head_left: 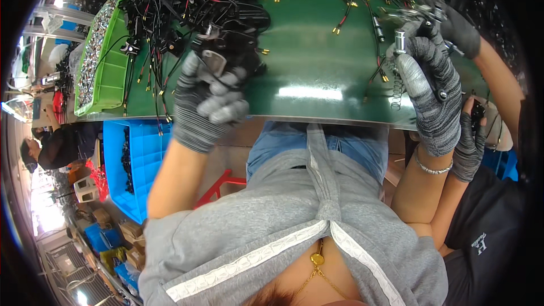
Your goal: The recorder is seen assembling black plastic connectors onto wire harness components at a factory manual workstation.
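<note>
My left hand (211,102), in a grey striped glove, is closed around a black part (241,45) over the bench's left half. A shiny rectangular metal piece (213,62) shows against that part; motion blurs its details. My right hand (433,88), gloved the same way, is raised at the bench's right. Its thumb and fingers pinch a small shiny metal cylinder (400,41), held upright. Beside the thumb hangs a thin coiled spring or cord (398,85). Just beyond that hand is a blurred metal object (408,16), and I cannot make out its kind.
Black parts with red-and-black leads (343,20) crowd the green bench's (311,45) far side. A green bin (107,73) of small metal pieces stands left, above a blue crate (133,164). A co-worker's gloved hands (462,28) work close on the right.
</note>
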A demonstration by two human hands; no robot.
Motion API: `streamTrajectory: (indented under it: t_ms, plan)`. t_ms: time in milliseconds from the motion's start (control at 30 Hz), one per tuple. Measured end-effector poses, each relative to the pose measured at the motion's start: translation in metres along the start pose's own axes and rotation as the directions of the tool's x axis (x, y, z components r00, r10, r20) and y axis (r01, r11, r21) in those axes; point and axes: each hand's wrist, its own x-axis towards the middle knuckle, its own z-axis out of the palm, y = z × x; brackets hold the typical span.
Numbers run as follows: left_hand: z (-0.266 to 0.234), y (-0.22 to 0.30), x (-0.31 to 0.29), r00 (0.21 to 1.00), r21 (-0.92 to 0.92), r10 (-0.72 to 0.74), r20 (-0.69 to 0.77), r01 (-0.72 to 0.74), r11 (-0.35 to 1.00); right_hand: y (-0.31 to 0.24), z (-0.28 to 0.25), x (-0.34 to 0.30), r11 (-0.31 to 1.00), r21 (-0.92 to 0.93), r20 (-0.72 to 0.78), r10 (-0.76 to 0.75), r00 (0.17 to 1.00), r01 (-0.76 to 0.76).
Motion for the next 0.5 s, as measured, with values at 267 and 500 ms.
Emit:
streamTrajectory:
  t_ms: [267,500]
  plan:
    - [0.001,-0.056,0.043,0.986,0.309,0.127,0.110,-0.155,0.938,-0.011,0.017,0.005,0.864,0.501,-0.144,0.134,0.980,-0.044]
    - [-0.004,-0.076,0.063,0.851,0.658,0.401,0.340,-0.520,0.545,-0.033,0.044,0.029,0.943,0.333,-0.207,0.044,0.977,0.028]
